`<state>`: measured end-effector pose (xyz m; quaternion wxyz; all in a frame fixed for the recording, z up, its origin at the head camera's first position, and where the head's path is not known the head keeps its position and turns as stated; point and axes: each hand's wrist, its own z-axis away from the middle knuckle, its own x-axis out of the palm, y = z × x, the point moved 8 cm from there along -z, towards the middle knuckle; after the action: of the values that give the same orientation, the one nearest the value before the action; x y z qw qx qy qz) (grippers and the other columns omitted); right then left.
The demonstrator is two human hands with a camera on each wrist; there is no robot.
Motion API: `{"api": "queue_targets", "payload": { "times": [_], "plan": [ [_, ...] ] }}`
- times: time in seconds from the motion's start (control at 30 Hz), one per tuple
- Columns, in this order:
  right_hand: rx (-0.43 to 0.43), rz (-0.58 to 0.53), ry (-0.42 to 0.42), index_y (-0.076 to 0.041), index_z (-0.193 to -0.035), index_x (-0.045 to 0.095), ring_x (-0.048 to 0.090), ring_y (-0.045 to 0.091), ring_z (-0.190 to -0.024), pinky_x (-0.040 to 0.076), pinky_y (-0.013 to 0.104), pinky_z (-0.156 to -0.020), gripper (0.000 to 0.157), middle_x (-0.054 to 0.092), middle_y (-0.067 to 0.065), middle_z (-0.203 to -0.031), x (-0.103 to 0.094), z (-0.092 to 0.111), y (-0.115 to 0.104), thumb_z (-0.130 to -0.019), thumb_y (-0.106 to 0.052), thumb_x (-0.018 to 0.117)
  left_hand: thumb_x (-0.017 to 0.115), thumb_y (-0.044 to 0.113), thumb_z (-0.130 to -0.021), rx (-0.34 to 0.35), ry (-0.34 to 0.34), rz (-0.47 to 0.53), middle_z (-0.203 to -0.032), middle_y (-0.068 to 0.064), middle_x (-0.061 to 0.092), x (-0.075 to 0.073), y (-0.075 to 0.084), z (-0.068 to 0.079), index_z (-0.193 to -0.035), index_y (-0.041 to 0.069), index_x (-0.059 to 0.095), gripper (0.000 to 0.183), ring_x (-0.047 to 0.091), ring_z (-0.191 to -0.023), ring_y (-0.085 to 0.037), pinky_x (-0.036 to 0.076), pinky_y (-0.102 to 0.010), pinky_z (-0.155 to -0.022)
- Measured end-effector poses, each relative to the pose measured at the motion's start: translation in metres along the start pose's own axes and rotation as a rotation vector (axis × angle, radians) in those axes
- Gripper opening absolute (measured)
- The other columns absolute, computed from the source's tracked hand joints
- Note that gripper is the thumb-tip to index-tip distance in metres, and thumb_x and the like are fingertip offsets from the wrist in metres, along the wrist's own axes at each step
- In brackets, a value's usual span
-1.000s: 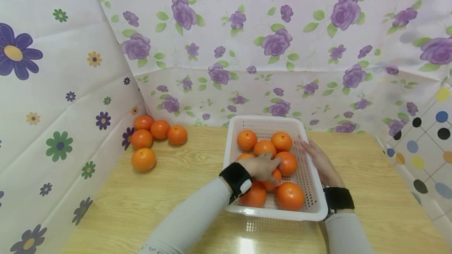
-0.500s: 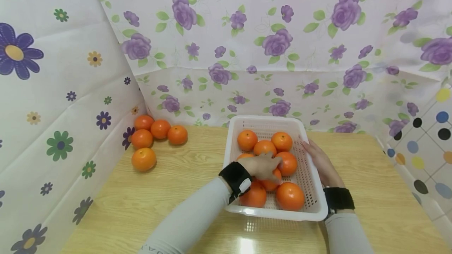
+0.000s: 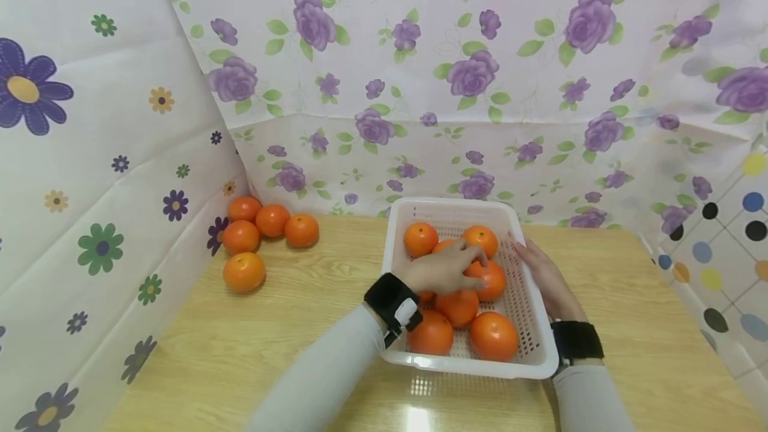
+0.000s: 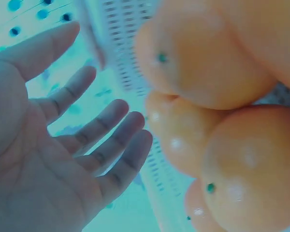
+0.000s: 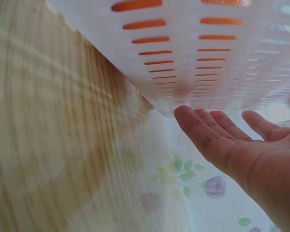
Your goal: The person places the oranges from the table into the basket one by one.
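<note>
A white plastic basket (image 3: pixel 462 367) with slotted walls holds several oranges (image 3: pixel 493 337). My left hand (image 3: pixel 443 269) hovers over them with its fingers spread, close to an orange (image 3: pixel 493 280) on the right side. In the left wrist view, the left palm (image 4: pixel 34 179) shows with nothing in it, apart from the oranges (image 4: pixel 253 166). At the basket's right wall is my right hand (image 3: pixel 549 280), its fingers fairly straight. The right wrist view has those fingertips (image 5: pixel 186 116) up against the slotted wall (image 5: pixel 183 58).
Several more oranges (image 3: pixel 273 220) sit grouped at the back left of the wooden table (image 3: pixel 288 325). Flowered sheeting (image 3: pixel 384 85) stands behind the table, with more at the left (image 3: pixel 108 172) and a dotted sheet (image 3: pixel 720 272) at the right.
The left hand has lifted off the orange beneath it and shifted slightly up, its fingers spreading apart. That orange now shows more fully. The right hand stays at the basket wall.
</note>
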<state>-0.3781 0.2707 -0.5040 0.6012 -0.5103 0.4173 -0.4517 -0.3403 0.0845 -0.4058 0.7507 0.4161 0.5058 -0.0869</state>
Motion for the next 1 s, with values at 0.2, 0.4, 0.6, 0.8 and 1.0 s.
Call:
{"api": "queue_targets", "payload": {
  "times": [0.2, 0.4, 0.6, 0.8, 1.0],
  "plan": [
    [0.008, -0.002, 0.004, -0.028, -0.168, 0.009, 0.061, 0.022, -0.119, 0.054, 0.059, -0.095, 0.071, 0.034, 0.026, -0.16, -0.001, 0.001, 0.002, -0.11, -0.057, 0.036, 0.059, 0.042, -0.106, 0.033, 0.157, 0.131, -0.138, -0.006, 0.046, -0.03, -0.002, 0.013, -0.135, 0.02, 0.055, 0.037, 0.054, -0.12, -0.021, 0.049, -0.033, -0.101],
    [0.014, -0.039, -0.005, -0.029, -0.168, 0.009, 0.061, 0.024, -0.121, 0.053, 0.061, -0.095, 0.07, 0.033, 0.026, -0.161, 0.001, 0.0, 0.003, -0.11, -0.055, 0.036, 0.058, 0.034, -0.108, 0.102, 0.356, 0.282, -0.139, -0.012, 0.052, -0.066, -0.01, 0.034, -0.132, 0.015, 0.059, 0.031, 0.054, -0.123, -0.025, 0.05, -0.04, -0.1],
    [0.004, -0.031, 0.003, -0.026, -0.168, 0.008, 0.064, 0.021, -0.117, 0.055, 0.059, -0.094, 0.071, 0.035, 0.028, -0.159, -0.003, 0.0, 0.001, -0.11, -0.055, 0.036, 0.059, 0.025, -0.108, 0.148, 0.499, 0.346, -0.132, -0.01, 0.056, -0.09, -0.021, 0.049, -0.128, 0.012, 0.061, 0.025, 0.057, -0.116, -0.023, 0.049, -0.04, -0.1],
    [0.002, -0.029, -0.003, -0.027, -0.168, 0.009, 0.061, 0.026, -0.12, 0.054, 0.06, -0.095, 0.069, 0.034, 0.027, -0.16, -0.001, 0.003, 0.002, -0.111, -0.054, 0.036, 0.06, 0.02, -0.107, 0.198, 0.662, 0.401, -0.127, -0.01, 0.063, -0.105, -0.036, 0.069, -0.126, 0.007, 0.064, 0.023, 0.062, -0.113, -0.025, 0.053, -0.042, -0.098],
    [-0.005, -0.061, -0.008, -0.027, -0.168, 0.011, 0.062, 0.027, -0.119, 0.054, 0.061, -0.094, 0.067, 0.035, 0.028, -0.158, 0.002, 0.001, 0.002, -0.111, -0.052, 0.036, 0.062, 0.019, -0.106, 0.171, 0.764, 0.425, -0.127, -0.012, 0.064, -0.115, -0.061, 0.095, -0.126, 0.006, 0.064, 0.024, 0.063, -0.114, -0.027, 0.052, -0.047, -0.098]
  ]
}}
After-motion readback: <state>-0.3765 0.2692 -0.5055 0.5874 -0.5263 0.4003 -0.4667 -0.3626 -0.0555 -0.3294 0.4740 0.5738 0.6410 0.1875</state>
